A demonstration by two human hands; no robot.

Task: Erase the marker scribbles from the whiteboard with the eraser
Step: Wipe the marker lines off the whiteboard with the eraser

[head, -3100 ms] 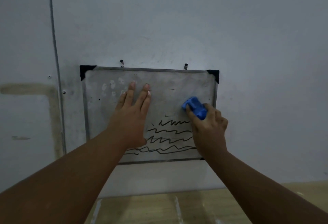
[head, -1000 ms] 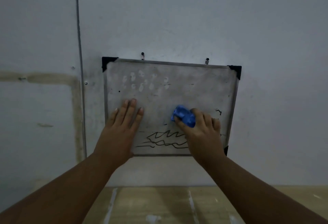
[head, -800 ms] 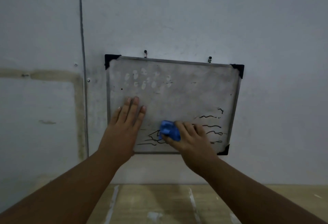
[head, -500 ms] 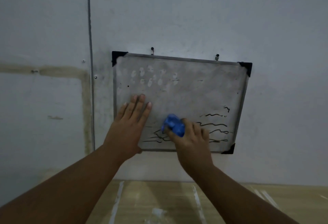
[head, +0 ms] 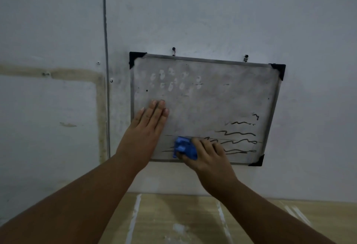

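The left hand [head: 149,125] lies open and flat on the whiteboard [head: 212,100], probably to steady it as it hangs crooked from two wall hooks [head: 173,49]. The right hand [head: 209,155] has its grip closed around the single blue eraser [head: 184,148], pressed near the bottom edge. About five wavy marker scribbles [head: 237,133] remain at lower right.

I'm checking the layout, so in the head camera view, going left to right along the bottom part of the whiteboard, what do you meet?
left hand → blue eraser → right hand → remaining black scribbles → black bottom-right corner cap
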